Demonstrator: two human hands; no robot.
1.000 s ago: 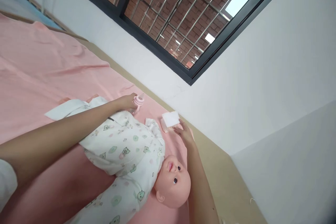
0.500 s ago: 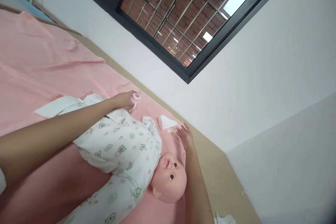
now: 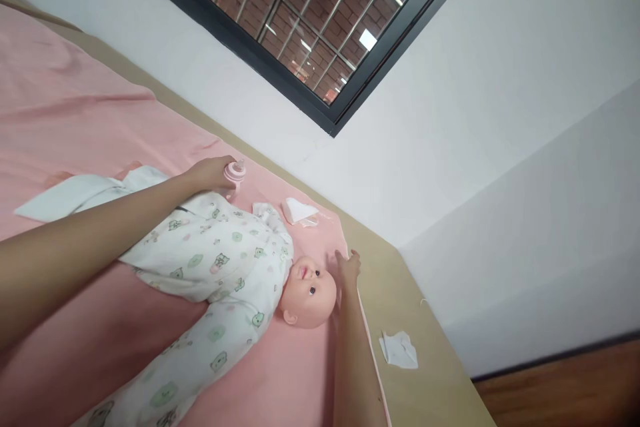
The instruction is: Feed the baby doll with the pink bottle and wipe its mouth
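Packet (image 3: 299, 211) farther from right hand (image 3: 349, 267)

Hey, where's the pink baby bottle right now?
In the head view, left of centre, the pink baby bottle is in the left hand, beside the doll and to the left of the white packet.

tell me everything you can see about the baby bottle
The baby bottle has a pale pink ringed collar, an uncapped, clear-looking teat and what looks like a pink handle, all seemingly plastic. The left hand grips it, hiding most of its body. It is near the doll, by the pink sheet's far edge; whether it touches the sheet cannot be told.
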